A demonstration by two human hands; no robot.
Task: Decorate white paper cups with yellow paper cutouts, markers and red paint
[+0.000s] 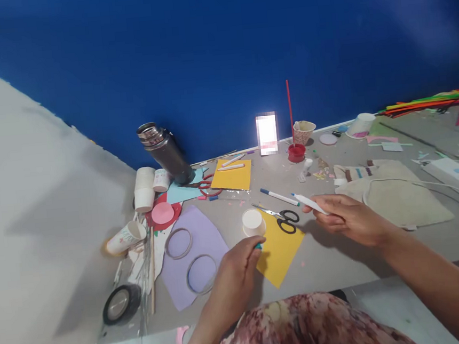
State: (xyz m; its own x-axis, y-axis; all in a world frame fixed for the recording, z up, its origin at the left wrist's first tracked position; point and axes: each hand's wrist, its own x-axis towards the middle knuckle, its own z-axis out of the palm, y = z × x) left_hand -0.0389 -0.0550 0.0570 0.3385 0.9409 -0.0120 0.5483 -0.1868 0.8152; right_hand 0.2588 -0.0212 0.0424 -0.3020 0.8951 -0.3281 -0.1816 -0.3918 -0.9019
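Right hand over the grey worktop, fingers closed around a white marker, tip pointing left, just above the scissors. Left hand lower down, fingers pinched on a small teal cap at the edge of the yellow sheet. Upturned paper cup just beyond the left hand, touching the sheet's corner. Second marker lying farther back. To the left, purple sheet with two cut rings, pink disc, stacked cups, tape roll. Steel flask near the blue wall. Cloth bag to the right.
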